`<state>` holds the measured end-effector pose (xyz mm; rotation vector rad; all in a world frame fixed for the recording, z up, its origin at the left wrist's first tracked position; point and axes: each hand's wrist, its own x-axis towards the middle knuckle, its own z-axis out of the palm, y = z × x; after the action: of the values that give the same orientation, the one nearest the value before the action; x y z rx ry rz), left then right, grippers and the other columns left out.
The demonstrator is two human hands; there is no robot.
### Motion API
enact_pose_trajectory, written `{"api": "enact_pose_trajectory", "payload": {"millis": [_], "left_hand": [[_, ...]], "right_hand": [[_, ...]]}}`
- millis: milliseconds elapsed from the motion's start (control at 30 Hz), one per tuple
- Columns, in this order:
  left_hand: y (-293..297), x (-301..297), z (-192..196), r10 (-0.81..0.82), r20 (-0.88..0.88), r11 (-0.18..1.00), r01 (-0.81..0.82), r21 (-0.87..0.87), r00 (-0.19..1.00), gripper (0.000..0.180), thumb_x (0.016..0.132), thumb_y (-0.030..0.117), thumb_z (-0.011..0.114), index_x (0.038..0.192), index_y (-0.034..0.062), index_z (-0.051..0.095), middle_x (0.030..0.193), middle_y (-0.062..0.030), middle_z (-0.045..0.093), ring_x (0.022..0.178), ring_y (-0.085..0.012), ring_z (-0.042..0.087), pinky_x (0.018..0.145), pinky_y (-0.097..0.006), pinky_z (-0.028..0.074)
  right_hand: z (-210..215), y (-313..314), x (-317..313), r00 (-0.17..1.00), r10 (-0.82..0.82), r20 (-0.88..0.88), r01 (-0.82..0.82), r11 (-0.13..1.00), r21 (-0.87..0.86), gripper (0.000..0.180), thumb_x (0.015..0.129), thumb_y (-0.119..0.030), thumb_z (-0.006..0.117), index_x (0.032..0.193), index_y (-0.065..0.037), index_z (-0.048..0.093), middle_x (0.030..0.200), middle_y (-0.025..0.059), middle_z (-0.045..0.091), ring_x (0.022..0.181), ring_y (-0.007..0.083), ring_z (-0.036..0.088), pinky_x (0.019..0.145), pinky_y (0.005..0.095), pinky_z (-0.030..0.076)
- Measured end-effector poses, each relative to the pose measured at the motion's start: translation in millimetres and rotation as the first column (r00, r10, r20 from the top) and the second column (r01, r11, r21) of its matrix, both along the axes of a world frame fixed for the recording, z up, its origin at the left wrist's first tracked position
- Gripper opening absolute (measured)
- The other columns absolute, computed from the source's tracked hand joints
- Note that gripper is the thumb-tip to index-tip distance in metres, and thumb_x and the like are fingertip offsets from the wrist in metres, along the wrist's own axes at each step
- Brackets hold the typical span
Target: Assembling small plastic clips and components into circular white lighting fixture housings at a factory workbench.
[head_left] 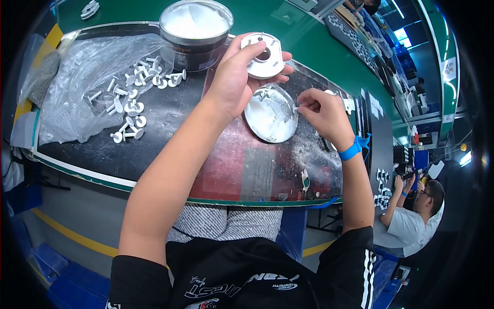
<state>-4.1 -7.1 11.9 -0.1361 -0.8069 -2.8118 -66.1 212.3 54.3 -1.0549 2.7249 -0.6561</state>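
My left hand holds a white round plastic disc with a centre hole, lifted above the dark work mat. My right hand, with a blue wristband, pinches something small at the right rim of a shallow round dish of white grease; what the fingers hold is too small to tell. The dish lies flat on the mat just below the disc.
A large open tin of white grease stands at the back. Several white pin-shaped parts lie on a clear plastic bag at the left. Another person sits at the lower right. More white parts lie beside that person.
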Motion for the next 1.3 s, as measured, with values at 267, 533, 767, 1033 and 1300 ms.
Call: {"api": "enact_pose_trajectory", "payload": {"millis": [267,533,767,1033,1300], "left_hand": [[-0.5,-0.8,-0.6,-0.001,-0.015,1.0,0.001,-0.001,1.0,0.027,0.099,0.016,0.046,0.121,0.0021,0.039,0.108,-0.0279,0.063,0.089,-0.0335,0.07,0.073,-0.04,0.061],[1.8,-0.5,-0.5,-0.006,-0.013,1.0,0.006,0.005,1.0,0.027,0.098,0.016,0.047,0.121,0.0025,0.039,0.108,-0.0279,0.063,0.089,-0.0341,0.07,0.073,-0.041,0.061],[-2.7,-0.9,-3.8,-0.001,0.024,1.0,0.001,0.005,1.0,0.026,0.099,0.015,0.046,0.12,0.0024,0.04,0.109,-0.0275,0.063,0.093,-0.0358,0.068,0.076,-0.042,0.059],[1.3,-1.2,2.8,-0.04,0.025,0.998,0.039,0.042,0.999,0.023,0.099,0.015,0.047,0.119,0.0051,0.042,0.102,-0.0223,0.066,0.085,-0.0321,0.07,0.068,-0.039,0.061],[13.5,3.2,1.3,-0.065,0.031,0.998,0.064,0.014,0.997,0.031,0.1,0.018,0.047,0.127,0.0089,0.037,0.106,-0.0241,0.064,0.086,-0.0343,0.07,0.067,-0.04,0.06]], "right_hand": [[-0.2,2.8,2.8,1.0,0.0,-0.008,0.0,1.0,0.017,0.02,0.077,-0.003,0.07,0.096,0.001,0.066,0.079,0.013,0.07,0.071,0.0217,0.067,0.069,0.0307,0.053],[1.2,8.2,10.2,1.0,0.006,-0.006,-0.006,0.999,0.046,0.021,0.077,0.002,0.07,0.097,0.001,0.066,0.079,0.0094,0.067,0.072,0.0158,0.064,0.067,0.0281,0.051],[2.4,2.5,12.1,0.987,0.141,-0.083,-0.136,0.989,0.064,0.029,0.076,0.004,0.07,0.104,-0.004,0.067,0.078,0.0084,0.064,0.066,0.0191,0.059,0.063,0.03,0.048],[7.8,0.9,14.0,0.971,0.081,-0.224,-0.142,0.953,-0.269,0.03,0.087,0.007,0.059,0.114,-0.003,0.066,0.088,0.0113,0.061,0.077,0.0209,0.059,0.069,0.0288,0.046],[-35.6,12.7,0.7,0.985,0.035,0.166,0.096,0.691,-0.716,0.024,0.094,-0.001,0.06,0.117,0.002,0.062,0.092,0.0034,0.06,0.075,0.009,0.054,0.065,0.0225,0.044]]}}
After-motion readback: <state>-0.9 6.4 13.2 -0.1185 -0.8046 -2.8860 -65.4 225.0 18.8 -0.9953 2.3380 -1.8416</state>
